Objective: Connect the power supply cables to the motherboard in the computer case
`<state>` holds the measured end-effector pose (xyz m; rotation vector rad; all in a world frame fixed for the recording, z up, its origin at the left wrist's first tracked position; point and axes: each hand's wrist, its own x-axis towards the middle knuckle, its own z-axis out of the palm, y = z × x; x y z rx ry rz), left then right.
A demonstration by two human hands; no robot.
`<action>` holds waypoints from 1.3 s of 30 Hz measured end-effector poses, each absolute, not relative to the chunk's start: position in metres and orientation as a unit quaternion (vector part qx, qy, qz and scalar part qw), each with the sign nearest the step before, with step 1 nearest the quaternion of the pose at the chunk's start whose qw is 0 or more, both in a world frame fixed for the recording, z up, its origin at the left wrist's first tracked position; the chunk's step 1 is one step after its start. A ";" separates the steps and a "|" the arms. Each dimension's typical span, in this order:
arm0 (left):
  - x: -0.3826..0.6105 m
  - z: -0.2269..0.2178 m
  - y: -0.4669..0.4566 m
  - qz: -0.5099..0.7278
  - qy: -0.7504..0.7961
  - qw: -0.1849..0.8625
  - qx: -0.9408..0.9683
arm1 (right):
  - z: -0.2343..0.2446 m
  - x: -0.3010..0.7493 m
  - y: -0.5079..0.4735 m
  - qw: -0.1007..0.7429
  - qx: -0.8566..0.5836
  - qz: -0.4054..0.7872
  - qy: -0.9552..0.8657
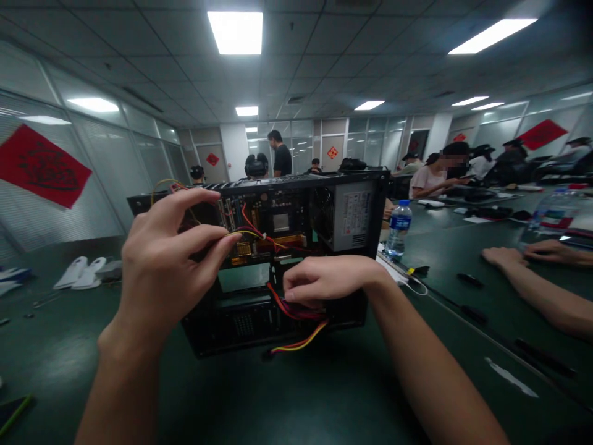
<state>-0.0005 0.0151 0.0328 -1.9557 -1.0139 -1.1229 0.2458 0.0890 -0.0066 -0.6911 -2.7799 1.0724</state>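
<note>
Since the wires run close among the parts, the sorting of them seems best done one at a time, with gentle pulls and a grip near the plug rather than midway along the wire. The open computer case (208, 337) stands before the person on the counter (287, 395), its power box (354, 213) at the upper right. It would be wise to guide slack away from the fan (323, 213) and to watch the loose cable (301, 342) hanging past the lower edge, which could snag.

The left hand (169, 247) is raised at the case's upper left, thumb and finger pinched narrow on a thin wire (252, 232), the forefinger arched above. The right hand (324, 278) reaches in from the right, wrist bent, fingers curled down over the cable bundle (303, 314); whether they grip it I cannot tell, as the fingertips are partly hidden.
</note>
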 end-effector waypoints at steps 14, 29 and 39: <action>-0.011 0.037 0.019 -0.394 -0.386 0.243 -0.798 | 0.014 0.306 0.066 0.328 -0.170 0.370 -0.852; 0.018 0.015 0.045 -0.232 -0.333 0.010 -0.914 | 0.015 0.295 0.056 0.665 -0.193 0.232 -0.684; 0.088 -0.069 0.142 -0.480 -0.269 -0.332 -0.766 | 0.024 0.285 0.049 0.750 -0.128 0.218 -0.612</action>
